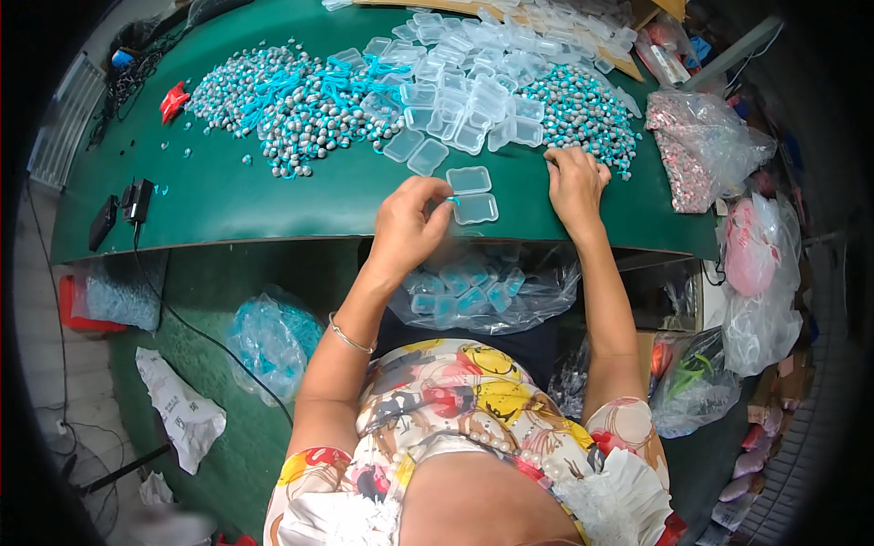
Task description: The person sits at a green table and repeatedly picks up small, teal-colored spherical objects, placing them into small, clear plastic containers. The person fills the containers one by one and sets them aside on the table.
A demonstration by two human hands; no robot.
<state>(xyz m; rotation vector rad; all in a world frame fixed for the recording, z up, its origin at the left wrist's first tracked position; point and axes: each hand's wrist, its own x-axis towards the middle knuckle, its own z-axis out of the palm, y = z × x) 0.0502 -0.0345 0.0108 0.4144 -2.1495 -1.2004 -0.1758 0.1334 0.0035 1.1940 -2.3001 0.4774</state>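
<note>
An opened clear plastic case (471,181), its two halves laid flat, lies near the table's front edge. My left hand (411,223) is at its left side, thumb and forefinger pinched on a small turquoise piece (453,200) over the nearer half. Most of that piece is hidden by the fingers. My right hand (575,187) rests at the near edge of the right-hand pile of small grey-and-turquoise pieces (578,114). Its fingers curl down and together, and what they grip, if anything, is hidden.
Many clear cases (469,96) are heaped mid-table. Left of them spreads a larger pile of grey-and-turquoise pieces (300,132) with turquoise cords. A clear bag (537,314) with several filled cases hangs at my lap. A bag of pinkish pieces (687,155) sits at the right edge; a black adapter (137,200) lies left.
</note>
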